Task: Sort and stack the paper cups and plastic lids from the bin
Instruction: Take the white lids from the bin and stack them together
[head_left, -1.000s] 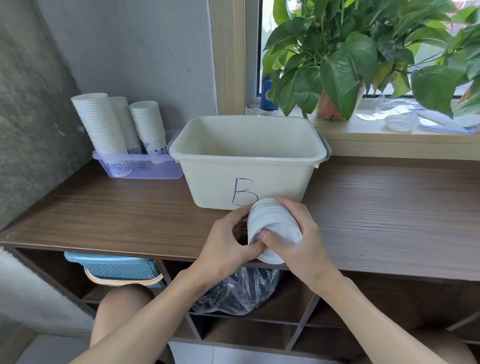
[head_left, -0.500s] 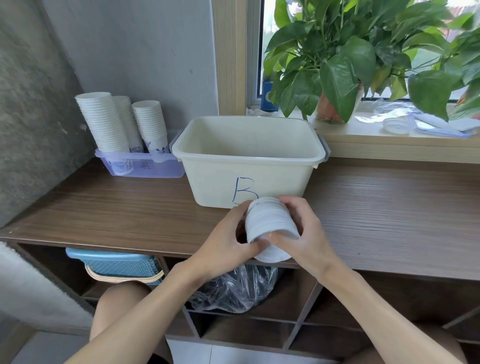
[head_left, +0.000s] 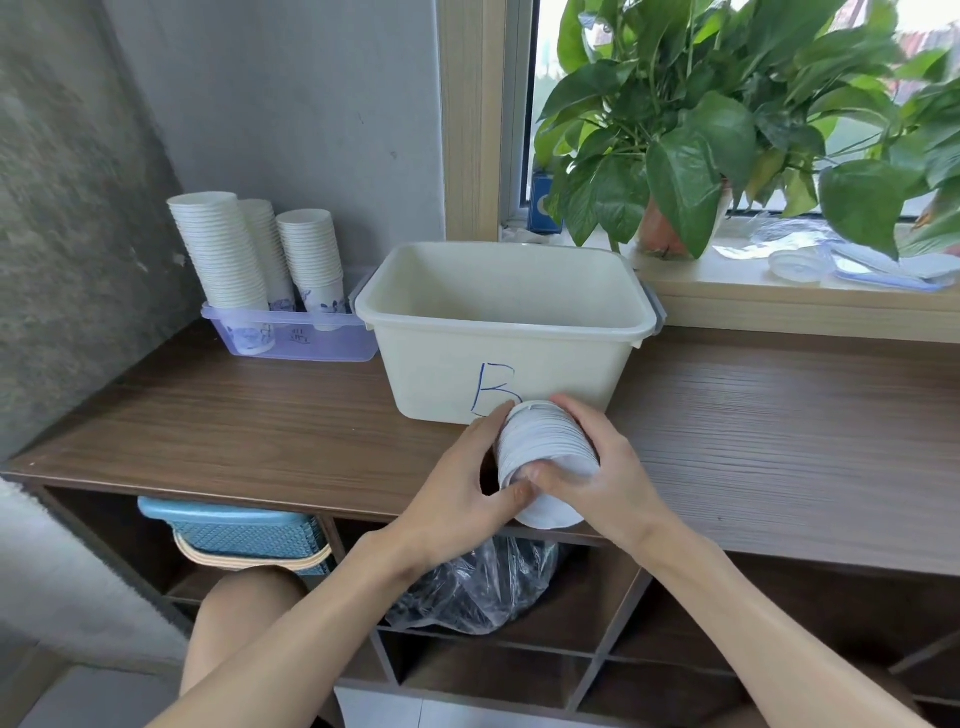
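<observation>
Holding one stack of white plastic lids (head_left: 545, 457) between both hands, tipped on its side, over the front edge of the desk (head_left: 260, 431) and just in front of the cream bin (head_left: 509, 332) marked with a blue "B". Gripping the stack from the left with the left hand (head_left: 457, 499), fingers curled around its side and thumb at the near end. Gripping it from the right with the right hand (head_left: 608, 483), fingers wrapped over the top and thumb laid across the near end, close against the left thumb.

Seeing of the bin only the pale inner walls; cannot tell what lies on its floor.

At the back left of the desk, seeing three tall stacks of paper cups (head_left: 223, 254), standing upright in a clear violet tray (head_left: 296, 338) just beside the left side of the bin.

Behind the bin, on the windowsill (head_left: 727, 296), finding a green potted plant (head_left: 701, 130) and, to the right of it, some clear plastic pieces (head_left: 800, 265), too blurred to name exactly.

Under the desk, in the open shelf, noticing a blue basket (head_left: 244, 535) at the left and a crumpled clear plastic bag (head_left: 478, 587) right below the hands.
</observation>
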